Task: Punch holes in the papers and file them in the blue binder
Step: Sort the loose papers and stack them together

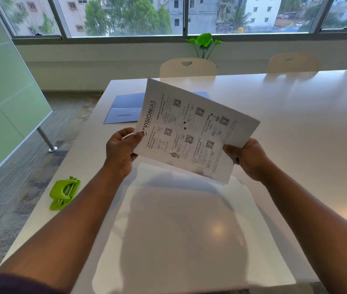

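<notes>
I hold a stack of printed papers (191,128) with QR codes above the white table (295,115), tilted toward me. My left hand (121,149) grips the left edge of the papers and my right hand (246,158) grips the lower right corner. Behind the papers, the blue binder (123,109) lies open and flat on the table, partly hidden. A green hole punch (64,193) sits near the table's left edge, left of my left forearm.
Two white chairs (188,67) (293,62) stand at the table's far side. A green plant (205,42) stands by the window. A frosted glass partition (3,102) on a metal foot lies to the left, over grey carpet.
</notes>
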Available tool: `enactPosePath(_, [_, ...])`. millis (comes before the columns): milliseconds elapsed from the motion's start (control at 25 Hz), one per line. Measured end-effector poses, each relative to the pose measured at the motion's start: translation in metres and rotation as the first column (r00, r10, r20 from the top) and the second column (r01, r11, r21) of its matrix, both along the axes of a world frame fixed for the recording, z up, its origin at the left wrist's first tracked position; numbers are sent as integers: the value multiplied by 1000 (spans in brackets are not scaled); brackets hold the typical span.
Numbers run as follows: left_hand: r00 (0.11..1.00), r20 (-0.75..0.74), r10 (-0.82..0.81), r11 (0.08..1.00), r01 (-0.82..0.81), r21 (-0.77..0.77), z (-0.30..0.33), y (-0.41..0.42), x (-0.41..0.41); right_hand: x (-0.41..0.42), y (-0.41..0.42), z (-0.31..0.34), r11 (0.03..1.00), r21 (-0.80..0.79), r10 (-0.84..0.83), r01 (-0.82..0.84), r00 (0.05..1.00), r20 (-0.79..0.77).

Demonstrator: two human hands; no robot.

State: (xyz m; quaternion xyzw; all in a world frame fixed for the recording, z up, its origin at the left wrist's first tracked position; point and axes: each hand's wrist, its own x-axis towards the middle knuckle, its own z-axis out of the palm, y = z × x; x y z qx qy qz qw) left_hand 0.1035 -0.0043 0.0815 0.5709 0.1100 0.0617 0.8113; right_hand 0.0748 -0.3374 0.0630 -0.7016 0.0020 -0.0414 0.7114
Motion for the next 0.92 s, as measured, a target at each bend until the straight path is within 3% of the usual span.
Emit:
enactPosePath(120, [995,25,-92,906,73,416,3,5,1,-2,-5,5,998,-59,-17,18,1000,23])
enactPosePath(240, [989,34,-142,843,103,527,6,0,2,1,-1,-2,998,-59,-36,38,999,32])
enactPosePath(560, [974,91,-209,833,129,537,-8,-6,-3,-7,22,-8,996,3,-84,84,996,22])
enactPosePath(920, [969,180,-167,929,93,358,-18,-11,-13,-12,48,8,982,102,-169,161,983,77])
